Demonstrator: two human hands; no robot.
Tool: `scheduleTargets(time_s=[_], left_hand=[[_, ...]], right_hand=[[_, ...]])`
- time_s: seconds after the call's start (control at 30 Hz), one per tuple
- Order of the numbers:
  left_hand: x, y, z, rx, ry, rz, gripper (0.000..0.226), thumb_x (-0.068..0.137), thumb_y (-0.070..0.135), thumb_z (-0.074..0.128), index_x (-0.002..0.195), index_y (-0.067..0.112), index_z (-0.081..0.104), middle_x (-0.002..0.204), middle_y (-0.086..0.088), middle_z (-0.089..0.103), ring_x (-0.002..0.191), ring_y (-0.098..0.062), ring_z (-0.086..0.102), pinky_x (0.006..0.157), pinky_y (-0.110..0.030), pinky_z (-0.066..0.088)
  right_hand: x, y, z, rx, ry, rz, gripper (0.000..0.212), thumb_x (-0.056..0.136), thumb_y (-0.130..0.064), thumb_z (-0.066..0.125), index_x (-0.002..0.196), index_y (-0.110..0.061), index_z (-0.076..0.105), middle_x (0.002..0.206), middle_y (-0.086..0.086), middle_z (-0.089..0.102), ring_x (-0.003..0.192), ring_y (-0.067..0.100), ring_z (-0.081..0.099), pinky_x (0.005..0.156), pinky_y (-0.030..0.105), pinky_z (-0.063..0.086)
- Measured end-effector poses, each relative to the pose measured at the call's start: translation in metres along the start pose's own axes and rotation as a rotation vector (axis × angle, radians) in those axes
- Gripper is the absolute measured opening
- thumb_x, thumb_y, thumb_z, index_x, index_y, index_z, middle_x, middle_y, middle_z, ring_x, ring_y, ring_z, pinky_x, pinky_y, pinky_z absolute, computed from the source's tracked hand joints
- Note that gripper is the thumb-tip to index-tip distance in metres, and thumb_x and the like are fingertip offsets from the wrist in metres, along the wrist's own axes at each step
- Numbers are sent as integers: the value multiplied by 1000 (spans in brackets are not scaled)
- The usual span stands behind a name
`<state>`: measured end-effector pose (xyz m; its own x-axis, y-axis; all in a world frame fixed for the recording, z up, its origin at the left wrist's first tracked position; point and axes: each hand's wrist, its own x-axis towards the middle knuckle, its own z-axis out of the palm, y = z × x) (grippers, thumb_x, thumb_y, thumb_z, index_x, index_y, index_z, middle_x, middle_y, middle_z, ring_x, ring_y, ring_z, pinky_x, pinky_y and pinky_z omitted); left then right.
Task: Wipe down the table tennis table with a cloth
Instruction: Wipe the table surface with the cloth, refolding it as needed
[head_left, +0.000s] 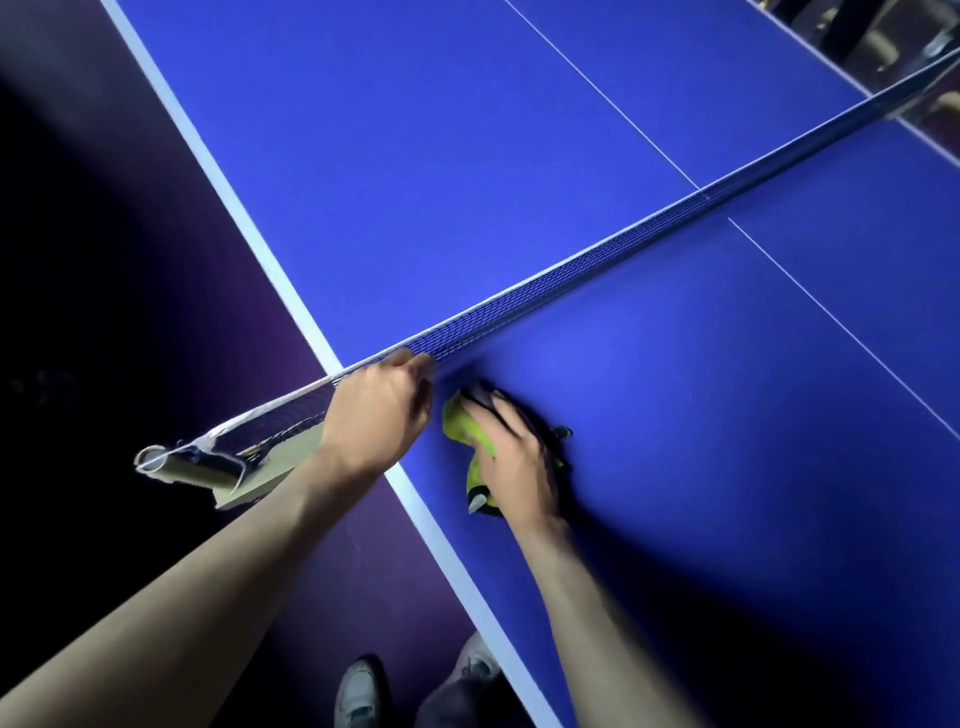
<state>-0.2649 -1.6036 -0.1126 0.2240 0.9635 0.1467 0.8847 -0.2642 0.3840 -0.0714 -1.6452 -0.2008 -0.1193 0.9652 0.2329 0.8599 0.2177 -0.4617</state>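
**Two hands at the net, one on a yellow cloth**

Two bare hands are at work by the side edge of the blue table tennis table (675, 415). The left hand (376, 410) is up at the net (571, 260). Its fingers curl over the top of the net near the table's side and hold it. The right hand (511, 457) lies flat on the cloth (470, 434). Its fingers are straight and a bit spread, and they press the cloth down on the table. They look blurry.

The cloth is yellow-green and bunched up. It sits on the blue top, just beside the net and near the white line along the table's side. Part of it pokes out from under the hand, on the left and by the wrist.

The net post (192, 467) sticks out past the table's side, by the left arm. Down low, two shoes (358, 691) stand on the dark floor (130, 260).
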Motion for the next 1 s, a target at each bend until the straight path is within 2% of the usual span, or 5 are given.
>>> scheduleTargets(time_s=[0.37,0.5,0.73,0.87,1.0], left_hand=[[84,80,79,-93,-73,37,12,95,19,56,101,17,66,97,-4,64,82,-34,64,56,-41,50],[121,109,112,-116,-74,9,18,92,11,59,107,14,68,102,-5,64,89,-33,61,68,-43,52],[177,156,162,-152,-116,2,43,92,9,58,133,20,65,140,-1,61,117,-30,62,91,-40,53],[208,169,188,-166,-172,-93,48,100,26,51,148,32,52,158,1,45,137,-27,50,107,-40,46],[217,177,201,-128,-168,-135,59,95,56,33,146,33,55,160,5,41,147,-19,38,124,-38,24]], right_hand=[[53,112,-36,-23,91,49,54,89,-5,58,137,-29,66,147,-4,59,132,24,57,111,40,46],[75,155,-62,-133,148,141,48,92,-22,64,135,-44,63,130,-5,60,117,27,56,95,44,49],[123,241,-90,-125,172,241,68,80,-10,79,136,-44,63,125,-6,57,111,27,54,93,46,49],[154,288,-101,-72,215,253,63,81,-9,81,135,-39,67,123,-3,59,111,28,55,95,47,49],[189,339,-111,-59,292,285,54,86,-14,80,133,-37,69,123,-3,59,110,29,54,96,46,48]])
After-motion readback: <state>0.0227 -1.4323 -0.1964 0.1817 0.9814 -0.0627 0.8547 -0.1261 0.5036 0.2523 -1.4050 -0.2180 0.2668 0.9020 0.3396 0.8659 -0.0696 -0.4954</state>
